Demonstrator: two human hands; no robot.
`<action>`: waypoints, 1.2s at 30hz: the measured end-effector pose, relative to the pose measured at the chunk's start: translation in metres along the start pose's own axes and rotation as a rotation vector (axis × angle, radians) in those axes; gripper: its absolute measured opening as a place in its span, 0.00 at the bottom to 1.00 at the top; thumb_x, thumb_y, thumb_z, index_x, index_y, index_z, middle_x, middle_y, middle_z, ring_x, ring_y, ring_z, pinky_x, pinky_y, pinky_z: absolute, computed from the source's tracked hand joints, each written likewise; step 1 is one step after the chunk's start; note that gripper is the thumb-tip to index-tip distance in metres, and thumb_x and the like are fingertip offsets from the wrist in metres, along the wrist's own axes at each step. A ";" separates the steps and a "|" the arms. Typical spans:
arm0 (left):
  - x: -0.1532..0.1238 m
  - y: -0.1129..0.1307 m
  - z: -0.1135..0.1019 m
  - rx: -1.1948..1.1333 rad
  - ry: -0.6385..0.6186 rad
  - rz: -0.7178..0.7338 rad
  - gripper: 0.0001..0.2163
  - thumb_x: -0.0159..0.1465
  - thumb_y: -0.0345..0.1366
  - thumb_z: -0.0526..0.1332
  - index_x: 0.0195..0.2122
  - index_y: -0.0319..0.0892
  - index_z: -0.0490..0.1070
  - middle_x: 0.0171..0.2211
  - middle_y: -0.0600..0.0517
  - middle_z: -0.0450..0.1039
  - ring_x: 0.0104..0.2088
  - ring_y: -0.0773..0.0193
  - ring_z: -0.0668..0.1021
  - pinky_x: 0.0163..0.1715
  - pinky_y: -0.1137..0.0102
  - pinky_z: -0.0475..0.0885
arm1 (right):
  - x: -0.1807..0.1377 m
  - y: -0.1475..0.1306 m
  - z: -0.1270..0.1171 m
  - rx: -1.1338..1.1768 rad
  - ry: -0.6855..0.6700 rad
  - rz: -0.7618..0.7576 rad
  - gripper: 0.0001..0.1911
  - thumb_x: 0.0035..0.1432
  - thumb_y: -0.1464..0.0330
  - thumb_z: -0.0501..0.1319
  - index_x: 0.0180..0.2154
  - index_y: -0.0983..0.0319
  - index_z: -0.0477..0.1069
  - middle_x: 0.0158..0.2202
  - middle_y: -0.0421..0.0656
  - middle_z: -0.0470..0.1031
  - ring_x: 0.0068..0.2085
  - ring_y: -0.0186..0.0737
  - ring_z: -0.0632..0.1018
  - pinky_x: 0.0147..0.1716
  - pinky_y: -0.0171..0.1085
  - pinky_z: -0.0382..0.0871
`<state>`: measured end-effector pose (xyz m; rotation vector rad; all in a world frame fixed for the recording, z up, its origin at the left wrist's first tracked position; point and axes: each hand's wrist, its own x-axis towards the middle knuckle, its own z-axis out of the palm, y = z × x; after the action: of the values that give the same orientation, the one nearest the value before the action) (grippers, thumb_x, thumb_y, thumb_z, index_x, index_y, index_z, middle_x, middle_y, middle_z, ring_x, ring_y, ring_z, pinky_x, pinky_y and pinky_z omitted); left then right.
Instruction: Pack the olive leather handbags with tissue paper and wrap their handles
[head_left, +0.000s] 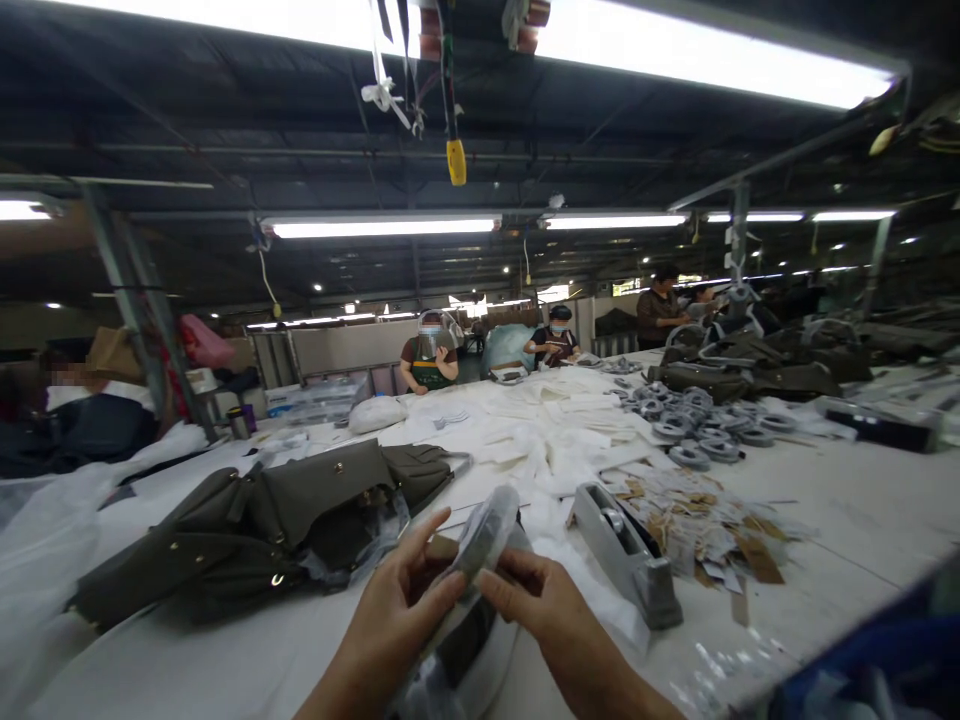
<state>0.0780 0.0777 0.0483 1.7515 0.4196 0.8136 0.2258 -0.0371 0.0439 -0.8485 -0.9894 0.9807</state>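
Note:
Close in front of me, both hands hold a strap wrapped in translucent plastic [489, 530], which stands up in a bend between them. My left hand [409, 590] grips it from the left, thumb pressed to the wrap. My right hand [544, 595] pinches it from the right, thumb and fingers near the left thumb. A dark and pale wrapped length [465, 645] hangs below the hands, partly hidden by the wrists. Just right of my right hand stands a grey tape dispenser [630, 560]. To the left lies an olive-green bag [262, 520] with small gold-coloured fittings.
White sheets [525, 420] cover the table's middle. Paper and cardboard scraps [705, 520] lie right of the dispenser, with coiled grey straps [697, 420] behind. More dark bags [757, 370] are heaped farther back. Co-workers [430, 355] are across the table. Clear plastic [52, 560] drapes the left edge.

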 end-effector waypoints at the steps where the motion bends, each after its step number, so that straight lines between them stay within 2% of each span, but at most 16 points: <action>1: -0.003 0.002 0.000 0.050 0.030 0.019 0.31 0.59 0.49 0.68 0.61 0.42 0.65 0.51 0.42 0.76 0.53 0.48 0.77 0.55 0.56 0.70 | -0.003 0.000 -0.003 0.022 -0.019 0.025 0.17 0.53 0.54 0.70 0.40 0.58 0.81 0.37 0.44 0.80 0.41 0.45 0.78 0.49 0.45 0.71; 4: -0.013 0.011 0.001 0.146 0.092 0.054 0.19 0.60 0.47 0.67 0.49 0.42 0.76 0.53 0.44 0.75 0.54 0.49 0.76 0.57 0.57 0.69 | -0.010 0.006 -0.011 0.203 -0.003 0.119 0.19 0.57 0.53 0.65 0.41 0.60 0.81 0.41 0.46 0.79 0.42 0.41 0.78 0.47 0.40 0.72; 6: -0.017 0.017 0.002 0.146 0.102 0.036 0.18 0.60 0.46 0.67 0.48 0.42 0.77 0.50 0.45 0.77 0.51 0.50 0.77 0.56 0.58 0.70 | -0.012 0.012 -0.011 0.281 0.052 0.157 0.19 0.54 0.55 0.69 0.43 0.60 0.80 0.43 0.46 0.79 0.43 0.40 0.78 0.49 0.40 0.71; 9: -0.016 0.023 0.005 0.121 0.079 0.006 0.19 0.59 0.45 0.67 0.50 0.41 0.76 0.49 0.45 0.78 0.50 0.51 0.78 0.55 0.58 0.71 | -0.010 0.020 -0.006 0.216 0.073 0.131 0.21 0.50 0.60 0.73 0.45 0.59 0.79 0.44 0.44 0.79 0.45 0.41 0.77 0.53 0.41 0.69; 14: -0.011 0.023 0.009 0.150 0.022 0.062 0.18 0.61 0.42 0.66 0.51 0.41 0.76 0.46 0.46 0.79 0.48 0.53 0.79 0.53 0.60 0.73 | -0.005 0.023 0.002 0.084 0.075 0.020 0.16 0.52 0.60 0.71 0.43 0.57 0.80 0.42 0.43 0.79 0.46 0.45 0.77 0.52 0.44 0.69; 20: -0.014 0.024 0.012 0.335 0.104 0.192 0.16 0.61 0.38 0.66 0.50 0.43 0.76 0.47 0.48 0.79 0.47 0.56 0.79 0.51 0.64 0.73 | -0.003 0.025 0.003 -0.069 0.184 -0.060 0.14 0.52 0.58 0.71 0.37 0.58 0.79 0.35 0.41 0.78 0.39 0.43 0.76 0.46 0.42 0.70; 23: -0.016 0.025 0.015 0.416 0.163 0.235 0.14 0.62 0.35 0.65 0.50 0.44 0.77 0.48 0.49 0.78 0.49 0.57 0.78 0.53 0.66 0.72 | 0.000 0.027 0.005 -0.102 0.185 -0.087 0.13 0.53 0.59 0.70 0.39 0.58 0.78 0.36 0.41 0.78 0.40 0.42 0.77 0.46 0.41 0.70; 27: -0.019 0.024 0.019 0.427 0.220 0.233 0.14 0.63 0.34 0.63 0.50 0.45 0.77 0.49 0.50 0.78 0.49 0.57 0.78 0.53 0.65 0.72 | 0.005 0.029 0.007 -0.095 0.173 -0.110 0.15 0.53 0.60 0.70 0.42 0.58 0.76 0.37 0.41 0.78 0.42 0.43 0.76 0.47 0.41 0.69; 31: -0.023 0.024 0.025 0.481 0.247 0.228 0.16 0.62 0.33 0.61 0.52 0.45 0.76 0.51 0.50 0.78 0.52 0.56 0.77 0.57 0.62 0.69 | 0.009 0.032 0.005 -0.129 0.212 -0.120 0.16 0.50 0.59 0.71 0.39 0.58 0.75 0.35 0.41 0.77 0.39 0.43 0.76 0.45 0.42 0.70; 36: -0.025 0.023 0.031 0.423 0.282 0.191 0.15 0.64 0.38 0.61 0.51 0.45 0.76 0.52 0.50 0.77 0.53 0.54 0.77 0.58 0.60 0.69 | 0.008 0.034 0.006 -0.163 0.251 -0.143 0.16 0.49 0.59 0.72 0.37 0.59 0.74 0.32 0.41 0.76 0.36 0.43 0.76 0.42 0.42 0.71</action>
<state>0.0797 0.0330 0.0574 2.0961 0.6567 1.1808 0.2129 -0.0178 0.0176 -0.9956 -0.9080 0.6598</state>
